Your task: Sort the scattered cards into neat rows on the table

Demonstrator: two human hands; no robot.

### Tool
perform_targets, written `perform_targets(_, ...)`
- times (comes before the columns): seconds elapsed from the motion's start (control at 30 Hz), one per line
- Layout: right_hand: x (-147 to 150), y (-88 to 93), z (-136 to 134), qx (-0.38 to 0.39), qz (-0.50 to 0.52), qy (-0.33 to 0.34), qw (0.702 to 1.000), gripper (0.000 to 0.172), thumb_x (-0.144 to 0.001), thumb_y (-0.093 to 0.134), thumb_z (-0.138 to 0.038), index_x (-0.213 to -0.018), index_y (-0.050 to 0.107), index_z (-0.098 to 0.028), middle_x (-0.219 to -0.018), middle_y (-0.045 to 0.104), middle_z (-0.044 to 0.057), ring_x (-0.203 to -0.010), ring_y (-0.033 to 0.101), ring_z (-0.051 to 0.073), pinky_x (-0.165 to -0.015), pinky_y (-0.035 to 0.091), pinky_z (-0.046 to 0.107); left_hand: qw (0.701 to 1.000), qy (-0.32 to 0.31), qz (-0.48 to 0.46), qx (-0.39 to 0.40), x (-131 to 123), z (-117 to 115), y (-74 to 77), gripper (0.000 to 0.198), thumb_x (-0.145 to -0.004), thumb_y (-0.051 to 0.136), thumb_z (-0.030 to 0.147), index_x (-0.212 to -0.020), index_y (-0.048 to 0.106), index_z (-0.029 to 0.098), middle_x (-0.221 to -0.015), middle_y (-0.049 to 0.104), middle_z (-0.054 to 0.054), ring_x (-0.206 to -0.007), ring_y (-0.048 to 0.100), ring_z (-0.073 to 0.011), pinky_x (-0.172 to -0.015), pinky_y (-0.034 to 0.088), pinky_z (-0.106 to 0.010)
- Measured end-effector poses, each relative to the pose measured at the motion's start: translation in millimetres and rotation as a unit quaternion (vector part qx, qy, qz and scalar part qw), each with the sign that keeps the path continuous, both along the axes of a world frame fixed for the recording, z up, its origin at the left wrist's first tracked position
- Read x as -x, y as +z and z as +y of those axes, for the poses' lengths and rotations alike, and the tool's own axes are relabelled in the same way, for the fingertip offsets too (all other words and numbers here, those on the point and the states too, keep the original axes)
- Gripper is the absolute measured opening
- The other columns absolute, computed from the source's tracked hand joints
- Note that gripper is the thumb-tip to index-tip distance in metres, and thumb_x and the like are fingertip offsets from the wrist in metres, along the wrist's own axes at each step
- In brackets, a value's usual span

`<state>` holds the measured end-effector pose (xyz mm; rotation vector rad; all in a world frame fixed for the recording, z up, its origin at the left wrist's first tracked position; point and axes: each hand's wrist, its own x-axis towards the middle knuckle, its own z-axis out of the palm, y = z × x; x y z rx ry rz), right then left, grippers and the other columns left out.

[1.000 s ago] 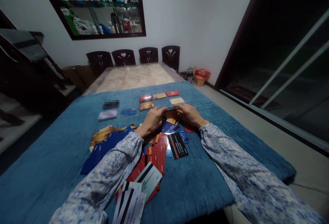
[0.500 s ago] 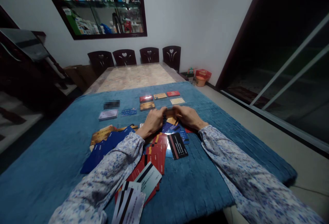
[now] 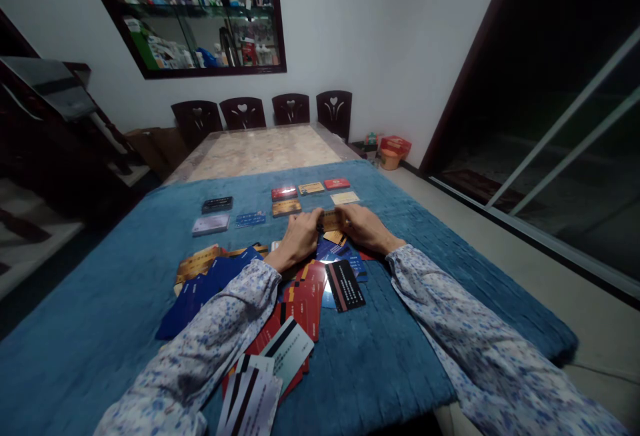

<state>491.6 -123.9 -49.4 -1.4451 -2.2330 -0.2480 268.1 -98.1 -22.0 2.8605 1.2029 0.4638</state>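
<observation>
A gold card [image 3: 332, 221] is held between the left hand [image 3: 299, 235] and the right hand [image 3: 369, 228], pinched at either end. Red cards [image 3: 313, 303] lie nearer the person, on the blue cloth [image 3: 385, 356].

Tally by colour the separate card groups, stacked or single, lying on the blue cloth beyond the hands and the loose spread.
Red rectangular card groups: 2
Black rectangular card group: 1
Lavender rectangular card group: 1
Blue rectangular card group: 1
Gold-brown rectangular card group: 1
Yellow rectangular card group: 1
Cream rectangular card group: 1
Total: 8
</observation>
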Motion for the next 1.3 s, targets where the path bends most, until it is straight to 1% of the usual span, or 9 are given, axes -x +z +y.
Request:
perform_targets(0.23, -3, 0.8, 3, -0.013, -0.014, 0.003, 1.000, 0.046, -0.094, 0.060, -0.025, -0.137, 0.054, -0.012, -0.117, 0.067, 0.017, -0.100, 0.064, 0.025, -0.086, 0.051, 0.034, 1.000, 0.005, 0.002, 0.000, -1, 0, 0.8, 0.055, -0.085, 0.050, 0.013, -0.140, 0.045, 0.017, -0.124, 0.067, -0.015, -0.117, 0.059, -0.0298, -0.095, 0.041, -0.043)
perform_targets(0.33, -4, 0.5, 4, -0.008, -0.018, 0.007, 1.000, 0.045, -0.094, 0.060, -0.025, -0.137, 0.054, -0.014, -0.117, 0.067, 0.016, -0.099, 0.063, 0.024, -0.085, 0.050, 0.032, 1.000, 0.012, 0.006, 0.005, -1, 0, 3.2, 0.052, -0.086, 0.050, 0.013, -0.138, 0.045, 0.016, -0.123, 0.067, -0.015, -0.117, 0.059, -0.0301, -0.096, 0.041, -0.045)
perform_targets(0.47, -4, 2.2, 7, 0.001, -0.034, 0.012, 0.999, 0.045, -0.094, 0.061, -0.026, -0.137, 0.056, -0.014, -0.114, 0.066, 0.015, -0.099, 0.062, 0.023, -0.085, 0.050, 0.032, 0.999, 0.018, 0.027, 0.009, 0, -3, 9.8, 0.046, -0.088, 0.050, 0.015, -0.134, 0.048, 0.015, -0.120, 0.067, -0.016, -0.115, 0.059, -0.0315, -0.096, 0.040, -0.047)
perform_targets(0.63, -4, 9.1, 15, -0.034, -0.052, 0.032, 0.998, 0.046, -0.091, 0.068, -0.038, -0.132, 0.062, -0.017, -0.120, 0.063, 0.017, -0.104, 0.058, 0.027, -0.084, 0.050, 0.037, 0.998, 0.028, 0.061, -0.014, 4, -2, 22.6, 0.045, -0.086, 0.058, 0.020, -0.130, 0.052, 0.017, -0.127, 0.059, -0.018, -0.121, 0.053, -0.0353, -0.098, 0.041, -0.051)
perform_targets(0.73, -5, 17.7, 22, -0.036, -0.073, 0.044, 0.996, 0.050, -0.089, 0.071, -0.044, -0.130, 0.064, -0.017, -0.120, 0.062, 0.018, -0.105, 0.055, 0.028, -0.083, 0.049, 0.039, 0.997, 0.017, 0.075, -0.028, 5, 5, 29.1, 0.043, -0.085, 0.059, 0.020, -0.128, 0.054, 0.016, -0.133, 0.055, -0.019, -0.124, 0.050, -0.0362, -0.096, 0.042, -0.052)
perform_targets(0.8, -7, 25.7, 27, -0.020, -0.089, 0.051, 0.995, 0.050, -0.087, 0.073, -0.044, -0.128, 0.064, -0.017, -0.118, 0.062, 0.017, -0.105, 0.054, 0.029, -0.083, 0.048, 0.038, 0.995, 0.008, 0.090, -0.035, 5, 11, 33.1, 0.042, -0.086, 0.059, 0.020, -0.127, 0.055, 0.016, -0.133, 0.056, -0.019, -0.124, 0.049, -0.0362, -0.096, 0.042, -0.053)
perform_targets(1.03, -7, 53.0, 43, 0.042, -0.123, 0.055, 0.990, 0.035, -0.088, 0.068, -0.026, -0.122, 0.064, -0.018, -0.119, 0.060, 0.015, -0.112, 0.049, 0.029, -0.082, 0.043, 0.035, 0.992, 0.007, 0.122, -0.030, 3, 32, 47.2, 0.035, -0.087, 0.060, 0.024, -0.121, 0.057, 0.017, -0.134, 0.057, -0.017, -0.127, 0.046, -0.0348, -0.097, 0.041, -0.052)
perform_targets(1.13, -6, 58.0, 53, 0.043, -0.131, 0.061, 0.989, 0.027, -0.090, 0.065, -0.027, -0.116, 0.066, -0.018, -0.118, 0.060, 0.015, -0.113, 0.048, 0.029, -0.082, 0.042, 0.035, 0.991, 0.005, 0.126, -0.034, 2, 44, 49.3, 0.034, -0.086, 0.061, 0.027, -0.119, 0.058, 0.017, -0.133, 0.057, -0.017, -0.127, 0.045, -0.0345, -0.097, 0.041, -0.052)
perform_targets(1.3, -7, 60.8, 74, 0.042, -0.121, 0.075, 0.989, 0.025, -0.088, 0.067, -0.028, -0.111, 0.066, -0.018, -0.114, 0.060, 0.014, -0.104, 0.049, 0.027, -0.080, 0.040, 0.034, 0.990, 0.003, 0.133, -0.040, 1, 66, 52.0, 0.031, -0.086, 0.060, 0.028, -0.115, 0.060, 0.017, -0.128, 0.059, -0.016, -0.122, 0.048, -0.0335, -0.096, 0.040, -0.050)
